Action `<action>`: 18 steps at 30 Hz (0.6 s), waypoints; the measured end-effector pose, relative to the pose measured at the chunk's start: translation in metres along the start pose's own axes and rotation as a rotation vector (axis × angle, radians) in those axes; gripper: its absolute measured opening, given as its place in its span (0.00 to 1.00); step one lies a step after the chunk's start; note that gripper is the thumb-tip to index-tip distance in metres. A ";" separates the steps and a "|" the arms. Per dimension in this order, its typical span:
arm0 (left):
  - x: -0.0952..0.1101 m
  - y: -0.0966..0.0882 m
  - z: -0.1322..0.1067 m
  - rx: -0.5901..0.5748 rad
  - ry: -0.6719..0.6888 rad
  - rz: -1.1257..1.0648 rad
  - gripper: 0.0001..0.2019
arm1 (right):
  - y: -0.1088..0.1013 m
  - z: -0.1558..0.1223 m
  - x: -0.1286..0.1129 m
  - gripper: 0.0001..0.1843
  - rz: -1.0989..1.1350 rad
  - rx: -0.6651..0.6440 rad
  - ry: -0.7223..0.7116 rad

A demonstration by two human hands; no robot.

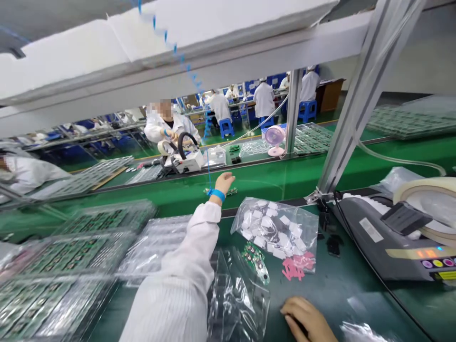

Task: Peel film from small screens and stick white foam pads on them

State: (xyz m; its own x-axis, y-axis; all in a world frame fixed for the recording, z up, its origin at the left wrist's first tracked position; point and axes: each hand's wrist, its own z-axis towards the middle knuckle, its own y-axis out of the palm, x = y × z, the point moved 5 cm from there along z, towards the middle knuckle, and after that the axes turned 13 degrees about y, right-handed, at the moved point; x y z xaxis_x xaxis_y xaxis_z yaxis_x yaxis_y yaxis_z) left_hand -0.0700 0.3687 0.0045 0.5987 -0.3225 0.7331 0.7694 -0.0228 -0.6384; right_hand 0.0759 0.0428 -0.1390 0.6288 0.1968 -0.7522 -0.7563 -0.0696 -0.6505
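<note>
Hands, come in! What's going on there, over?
Left hand over green belt, near small circuit board. Right hand at bench. Clear bag of white pieces between them.

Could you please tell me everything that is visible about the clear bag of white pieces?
The bag looks like thin plastic, transparent, creased and glossy. It lies flat on the dark green table, roughly rectangular, holding many small white pieces. Pink pieces meet its near edge; whether some lie inside or underneath is unclear.

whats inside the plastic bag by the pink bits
The bag holds a heap of small white pieces. Those lower in the heap are covered by others and can't be seen.
</note>
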 end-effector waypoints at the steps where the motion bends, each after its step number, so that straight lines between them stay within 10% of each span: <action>1: 0.008 -0.003 -0.014 -0.025 0.044 -0.013 0.16 | 0.000 -0.001 0.000 0.10 0.011 -0.013 0.013; 6: 0.030 -0.006 -0.131 -0.273 0.244 0.024 0.12 | -0.006 -0.007 -0.008 0.10 0.037 -0.009 0.073; 11: 0.003 0.014 -0.246 -0.554 0.191 0.212 0.06 | 0.002 -0.008 -0.031 0.13 -0.057 -0.095 -0.026; 18: -0.026 0.014 -0.299 -0.490 0.026 0.519 0.18 | 0.022 -0.003 -0.048 0.16 -0.199 -0.256 -0.041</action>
State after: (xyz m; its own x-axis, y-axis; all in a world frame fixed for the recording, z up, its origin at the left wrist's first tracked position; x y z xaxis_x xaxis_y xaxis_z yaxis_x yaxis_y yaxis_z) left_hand -0.1417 0.0940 -0.0938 0.8507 -0.4290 0.3037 0.1940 -0.2808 -0.9400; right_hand 0.0299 0.0293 -0.1177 0.7484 0.2698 -0.6059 -0.5459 -0.2683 -0.7937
